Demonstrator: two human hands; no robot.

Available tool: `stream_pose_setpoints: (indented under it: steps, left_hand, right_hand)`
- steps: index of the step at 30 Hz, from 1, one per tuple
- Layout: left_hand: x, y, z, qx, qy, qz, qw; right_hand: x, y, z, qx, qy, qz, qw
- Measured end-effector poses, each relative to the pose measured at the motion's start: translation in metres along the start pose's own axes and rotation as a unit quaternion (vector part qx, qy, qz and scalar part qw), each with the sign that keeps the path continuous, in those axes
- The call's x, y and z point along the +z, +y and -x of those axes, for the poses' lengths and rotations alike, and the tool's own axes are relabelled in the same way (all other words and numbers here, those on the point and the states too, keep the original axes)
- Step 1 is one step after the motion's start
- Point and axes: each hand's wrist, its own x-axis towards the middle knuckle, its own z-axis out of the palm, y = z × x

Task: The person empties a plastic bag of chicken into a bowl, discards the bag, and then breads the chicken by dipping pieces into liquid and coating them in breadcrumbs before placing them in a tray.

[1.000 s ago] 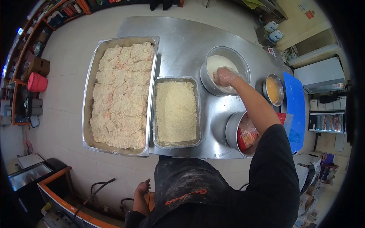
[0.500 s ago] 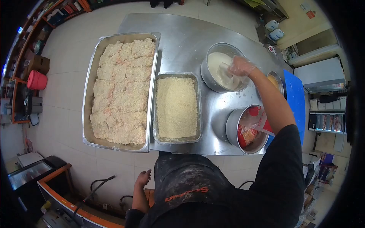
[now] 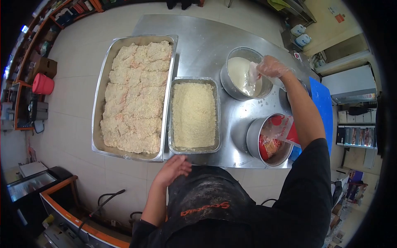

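My right hand (image 3: 273, 68), in a clear plastic glove, is closed on a batter-coated piece of meat (image 3: 253, 73). The piece hangs over the pot of white batter (image 3: 240, 66), wet and dripping into it. My bare left hand (image 3: 175, 168) is just in front of the table edge, fingers loosely apart and nothing in them. Nearest to it is a metal pan of pale breadcrumbs (image 3: 194, 113). To the left of that pan, a large steel tray (image 3: 97, 103) carries rows of breaded pieces (image 3: 136, 99).
A second pot (image 3: 253, 142) at the right front contains a red printed plastic bag (image 3: 281, 128). A blue board (image 3: 320, 107) lies along the right table edge. Partly behind my right forearm is another round container. Batter drops spot the steel table (image 3: 198, 41).
My right hand has pulled back up and right, lifting the piece out of the batter. My left hand has risen from low beside the apron to the table edge.
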Motion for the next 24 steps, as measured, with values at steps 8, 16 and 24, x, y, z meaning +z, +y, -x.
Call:
stream_pose_setpoints:
  steps: [8,16,24]
  left_hand:
    - [0.013,0.001,-0.037,0.115,0.033,0.172,0.978]
    - [0.01,0.002,-0.049,0.142,0.01,0.184,0.973]
    - [0.01,-0.001,-0.023,0.08,0.058,0.084,0.992]
  right_hand:
    - [0.001,-0.007,0.004,0.018,-0.032,-0.009,0.999]
    - [0.014,-0.009,0.006,0.008,-0.019,-0.033,0.999]
    - [0.016,-0.006,0.013,0.013,-0.003,-0.052,0.999]
